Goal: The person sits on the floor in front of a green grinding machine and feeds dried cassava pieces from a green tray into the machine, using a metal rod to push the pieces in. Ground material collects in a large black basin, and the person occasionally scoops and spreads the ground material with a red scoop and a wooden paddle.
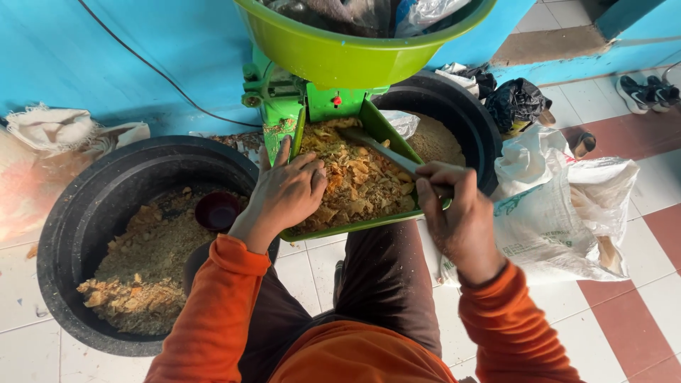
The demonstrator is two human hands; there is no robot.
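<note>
We grip a flat grey stick [383,152] in the right hand [457,213], fingers closed around its near end; the far end lies on the flaky tan feed [358,181] just ahead of the grip. The left hand [287,191] rests open, palm down, on the same feed, holding nothing, directly across from the right hand. Both hands work inside the green tray [340,230] of the green grinding machine [298,96], below its round green hopper [347,50].

Status, as we judge it: the tray is nearly full, so most of this load remains to be pushed in. Beyond the right-hand grip, a black tub [461,113] holds finer ground meal. Left of the left hand, a second black tub [85,220] holds coarse material with a dark red bowl [216,211], so more stock remains. A white sack [560,213] lies right of the grip.
</note>
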